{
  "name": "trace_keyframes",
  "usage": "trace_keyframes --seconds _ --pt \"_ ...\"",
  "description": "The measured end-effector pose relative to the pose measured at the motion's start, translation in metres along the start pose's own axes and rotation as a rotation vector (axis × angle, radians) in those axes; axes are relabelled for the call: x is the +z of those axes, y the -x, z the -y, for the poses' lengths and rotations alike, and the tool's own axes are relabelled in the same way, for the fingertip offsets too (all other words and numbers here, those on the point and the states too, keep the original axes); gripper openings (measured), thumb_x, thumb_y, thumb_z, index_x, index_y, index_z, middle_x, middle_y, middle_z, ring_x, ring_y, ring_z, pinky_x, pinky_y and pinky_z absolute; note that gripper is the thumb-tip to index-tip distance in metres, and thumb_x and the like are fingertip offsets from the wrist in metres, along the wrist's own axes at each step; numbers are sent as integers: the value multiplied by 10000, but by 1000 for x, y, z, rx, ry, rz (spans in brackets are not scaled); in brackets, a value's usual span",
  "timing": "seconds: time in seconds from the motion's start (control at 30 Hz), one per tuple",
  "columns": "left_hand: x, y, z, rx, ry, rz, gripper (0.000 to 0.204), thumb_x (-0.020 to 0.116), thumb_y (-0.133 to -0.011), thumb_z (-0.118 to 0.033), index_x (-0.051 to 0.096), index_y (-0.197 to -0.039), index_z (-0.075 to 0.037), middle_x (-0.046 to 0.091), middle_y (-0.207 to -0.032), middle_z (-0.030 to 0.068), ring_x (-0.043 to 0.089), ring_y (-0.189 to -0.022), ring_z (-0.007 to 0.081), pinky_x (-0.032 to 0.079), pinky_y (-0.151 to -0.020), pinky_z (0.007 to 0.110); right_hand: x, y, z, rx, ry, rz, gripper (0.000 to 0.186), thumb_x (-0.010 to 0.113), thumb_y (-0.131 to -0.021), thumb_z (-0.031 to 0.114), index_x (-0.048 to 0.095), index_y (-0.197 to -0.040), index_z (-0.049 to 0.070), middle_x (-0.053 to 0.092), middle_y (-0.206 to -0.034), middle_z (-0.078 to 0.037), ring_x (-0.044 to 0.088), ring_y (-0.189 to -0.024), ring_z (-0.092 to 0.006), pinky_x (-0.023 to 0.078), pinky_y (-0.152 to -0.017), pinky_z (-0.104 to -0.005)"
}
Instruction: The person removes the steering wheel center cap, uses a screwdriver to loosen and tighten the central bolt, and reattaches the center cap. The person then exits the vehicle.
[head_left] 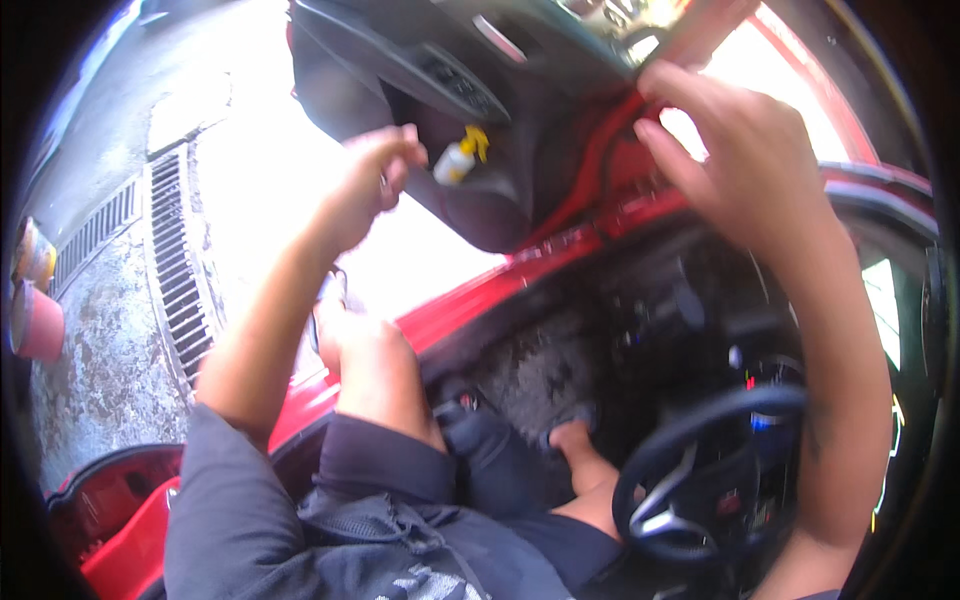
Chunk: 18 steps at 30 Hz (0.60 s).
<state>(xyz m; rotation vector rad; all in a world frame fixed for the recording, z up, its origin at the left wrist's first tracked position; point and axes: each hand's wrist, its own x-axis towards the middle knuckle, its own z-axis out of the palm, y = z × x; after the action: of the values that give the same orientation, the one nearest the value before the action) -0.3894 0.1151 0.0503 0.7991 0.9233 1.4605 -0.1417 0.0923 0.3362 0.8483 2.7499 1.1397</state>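
Note:
My right hand [745, 150] is raised at the upper right, beside the red door frame [625, 150]. Its thumb and fingers are bent and spread apart, with nothing visible between them. My left hand [365, 190] hangs in the air on the near side of the opened car door [350, 85]. The fingers of that hand curl inward and look slightly blurred; its palm is hidden, so I cannot make out anything in it. Close to its fingertips, a white spray bottle [455, 165] with a yellow trigger head rests in the door's lower pocket.
I sit sideways at a red car's door opening, one leg outside and one foot on the car floor [535, 380]. A black steering wheel [640, 455] stands right of my legs. Outside on the left are drain grates [175, 255] and a pink bucket [38, 320].

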Motion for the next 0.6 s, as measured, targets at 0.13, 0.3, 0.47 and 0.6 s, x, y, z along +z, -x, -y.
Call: trace_keyframes --seconds 0.13,0.3,0.47,0.6 --pt "-22 -7 49 -201 85 -26 223 628 -1050 -294 654 -1012 -75 450 -638 -71 382 -542 60 299 -529 237 46 -103 -26 368 -255 -283 192 694 -905 206 770 -968 42 723 -796 -225 730 -760 -373 572 -742 -471" --pt "-55 -12 65 -403 5 -86 214 639 -1031 -263 693 -975 -64 521 -649 -56 464 -559 70 339 -518 231 130 -109 -102 604 -363 -814 220 762 -940 288 763 -1006 78 740 -807 -90 706 -721 -255 560 -725 -359" --pt "-82 -17 66 -505 -42 -30 180 643 -1048 -232 717 -1017 -71 548 -657 -64 477 -566 50 344 -526 212 249 -75 -213 1248 -874 -1318 339 790 -934 234 693 -1127 -28 716 -1077 -128 666 -963 -216 551 -855 -361" --pt "-132 -32 41 -488 -167 -102 176 661 -1060 -240 743 -1039 -86 530 -660 -78 436 -568 24 298 -522 203 247 -110 -235 1159 -641 -1429 317 732 -942 295 677 -1085 17 658 -990 -82 609 -884 -193 501 -748 -359"
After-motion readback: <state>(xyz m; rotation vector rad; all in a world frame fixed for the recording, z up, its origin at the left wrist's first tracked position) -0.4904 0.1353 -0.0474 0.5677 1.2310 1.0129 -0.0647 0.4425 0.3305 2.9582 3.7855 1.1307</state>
